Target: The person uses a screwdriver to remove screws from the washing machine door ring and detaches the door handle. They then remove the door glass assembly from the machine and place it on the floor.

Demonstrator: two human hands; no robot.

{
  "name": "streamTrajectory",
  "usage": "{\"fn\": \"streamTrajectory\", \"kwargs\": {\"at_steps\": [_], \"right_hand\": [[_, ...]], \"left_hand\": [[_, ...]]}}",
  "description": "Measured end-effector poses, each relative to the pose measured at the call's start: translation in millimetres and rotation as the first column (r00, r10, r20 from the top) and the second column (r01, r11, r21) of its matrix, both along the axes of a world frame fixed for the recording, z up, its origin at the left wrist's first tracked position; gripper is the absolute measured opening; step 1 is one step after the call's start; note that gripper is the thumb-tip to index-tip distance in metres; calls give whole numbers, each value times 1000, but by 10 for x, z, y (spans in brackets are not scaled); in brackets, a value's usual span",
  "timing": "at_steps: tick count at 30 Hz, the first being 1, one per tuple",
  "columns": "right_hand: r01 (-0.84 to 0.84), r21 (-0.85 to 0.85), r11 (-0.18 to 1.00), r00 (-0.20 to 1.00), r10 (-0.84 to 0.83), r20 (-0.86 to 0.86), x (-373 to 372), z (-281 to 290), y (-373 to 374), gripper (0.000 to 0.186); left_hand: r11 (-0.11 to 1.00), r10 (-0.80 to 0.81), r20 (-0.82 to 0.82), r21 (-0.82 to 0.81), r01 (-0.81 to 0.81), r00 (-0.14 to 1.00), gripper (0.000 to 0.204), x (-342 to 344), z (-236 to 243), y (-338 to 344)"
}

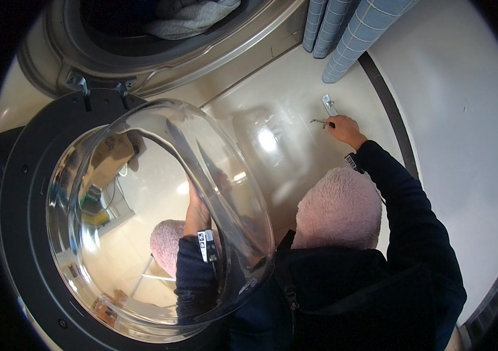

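The round door (25, 169) of a front-loading washing machine hangs wide to the left, with its clear glass bowl (249, 193) bulging toward me. Through that glass shows my left hand (195, 205), close to the door's inner side. Its fingers are partly hidden and blurred by reflections, so I cannot tell their grip. Farther right, my right hand (345, 130) is closed around a small dark-handled tool with a thin metal tip (319, 122), just above the floor. Beside that tip lies a small metal plate or bracket (329, 104).
Grey cloth (193, 20) lies in the drum opening at the top. Blue checked fabric (360, 35) hangs at the upper right. A dark strip (392, 111) crosses the pale floor (249, 123). Pink plush shapes (339, 207) are below my right arm and behind the glass.
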State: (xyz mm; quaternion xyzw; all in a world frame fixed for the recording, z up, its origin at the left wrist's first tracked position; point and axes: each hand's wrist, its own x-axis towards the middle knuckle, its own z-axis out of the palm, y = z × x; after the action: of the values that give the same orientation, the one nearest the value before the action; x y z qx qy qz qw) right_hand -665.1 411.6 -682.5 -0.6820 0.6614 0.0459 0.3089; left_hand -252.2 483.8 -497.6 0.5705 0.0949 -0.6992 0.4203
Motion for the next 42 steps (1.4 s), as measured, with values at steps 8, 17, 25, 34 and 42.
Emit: {"fn": "streamTrajectory", "kwargs": {"at_steps": [8,17,25,34,42], "right_hand": [[6,-16,1000,1000,-5,27,-7,-11,63,21],[2,9,1000,1000,-2,26,-7,-56,103,24],[71,42,997,997,-72,32,23,3,148,26],[96,31,995,994,-98,56,63,-2,235,25],[116,41,992,990,-119,75,75,-18,206,25]], "left_hand": [[1000,-2,-94,7,3,996,52,64,-60,2],[997,-47,-96,-72,40,994,54,32,-21,21],[996,-28,-107,-82,20,994,54,91,-117,71],[999,-15,-71,-50,11,997,57,43,-46,35],[999,27,-8,39,-27,1000,57,-11,14,-20]]}}
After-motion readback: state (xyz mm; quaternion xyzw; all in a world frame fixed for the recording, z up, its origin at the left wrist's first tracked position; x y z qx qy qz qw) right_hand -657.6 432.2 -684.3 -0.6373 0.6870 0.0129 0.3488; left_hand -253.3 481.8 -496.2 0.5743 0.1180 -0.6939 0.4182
